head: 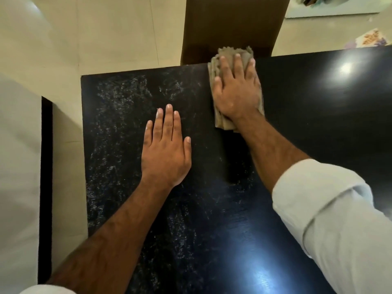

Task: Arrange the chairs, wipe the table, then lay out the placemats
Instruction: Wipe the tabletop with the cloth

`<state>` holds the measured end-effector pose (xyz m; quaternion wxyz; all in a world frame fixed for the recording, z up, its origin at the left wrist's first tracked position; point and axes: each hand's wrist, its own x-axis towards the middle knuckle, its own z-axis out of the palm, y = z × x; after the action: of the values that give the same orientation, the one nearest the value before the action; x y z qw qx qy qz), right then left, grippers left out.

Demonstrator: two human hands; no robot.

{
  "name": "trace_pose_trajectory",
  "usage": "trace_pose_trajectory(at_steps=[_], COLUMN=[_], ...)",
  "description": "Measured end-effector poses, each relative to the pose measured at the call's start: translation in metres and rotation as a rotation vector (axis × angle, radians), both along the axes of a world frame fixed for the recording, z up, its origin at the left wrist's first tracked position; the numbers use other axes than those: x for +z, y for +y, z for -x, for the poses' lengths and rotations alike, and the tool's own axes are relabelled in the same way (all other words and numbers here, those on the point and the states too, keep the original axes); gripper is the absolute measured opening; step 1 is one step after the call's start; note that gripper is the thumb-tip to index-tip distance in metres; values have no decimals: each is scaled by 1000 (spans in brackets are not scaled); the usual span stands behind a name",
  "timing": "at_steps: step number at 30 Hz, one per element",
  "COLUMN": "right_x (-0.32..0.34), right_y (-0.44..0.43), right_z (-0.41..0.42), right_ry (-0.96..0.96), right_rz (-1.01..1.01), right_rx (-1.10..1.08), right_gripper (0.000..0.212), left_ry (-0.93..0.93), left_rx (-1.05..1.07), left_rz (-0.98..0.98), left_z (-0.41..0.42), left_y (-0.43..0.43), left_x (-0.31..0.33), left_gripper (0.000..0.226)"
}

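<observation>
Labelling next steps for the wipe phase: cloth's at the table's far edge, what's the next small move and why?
Probably drag the cloth leftward with the right hand, which presses flat on it: pale smears cover the table left of it, while the right side looks glossy. The left hand rests flat among them.

left hand point(166, 151) flat, right hand point(236, 90) flat, outstretched

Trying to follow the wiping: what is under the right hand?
A crumpled brown cloth lies under the right hand, whose straight fingers press it onto the black table at its far edge. The tabletop beneath the cloth is covered, so its state cannot be seen.
</observation>
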<state>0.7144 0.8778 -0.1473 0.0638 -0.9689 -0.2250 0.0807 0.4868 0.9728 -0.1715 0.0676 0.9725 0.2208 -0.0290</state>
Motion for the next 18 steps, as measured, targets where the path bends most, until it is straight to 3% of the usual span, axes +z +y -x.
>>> trace_pose_trajectory(at_steps=[3, 7, 11, 14, 18], right_x=[0, 1, 0, 2, 1], right_y=[21, -22, -71, -52, 9], right_z=[26, 75, 80, 50, 33], right_ry=[-11, -37, -25, -8, -7], right_rz=[4, -2, 39, 36, 11], right_rx=[124, 233, 94, -41, 64], right_gripper=[70, 69, 70, 72, 70], left_ry=[0, 2, -12, -11, -25], left_rx=[-2, -9, -3, -1, -4], left_rz=[-6, -3, -4, -4, -11], left_z=[1, 1, 0, -1, 1], left_y=[-1, -1, 0, 0, 0], left_x=[1, 4, 4, 3, 1], left_gripper=[74, 74, 74, 73, 73])
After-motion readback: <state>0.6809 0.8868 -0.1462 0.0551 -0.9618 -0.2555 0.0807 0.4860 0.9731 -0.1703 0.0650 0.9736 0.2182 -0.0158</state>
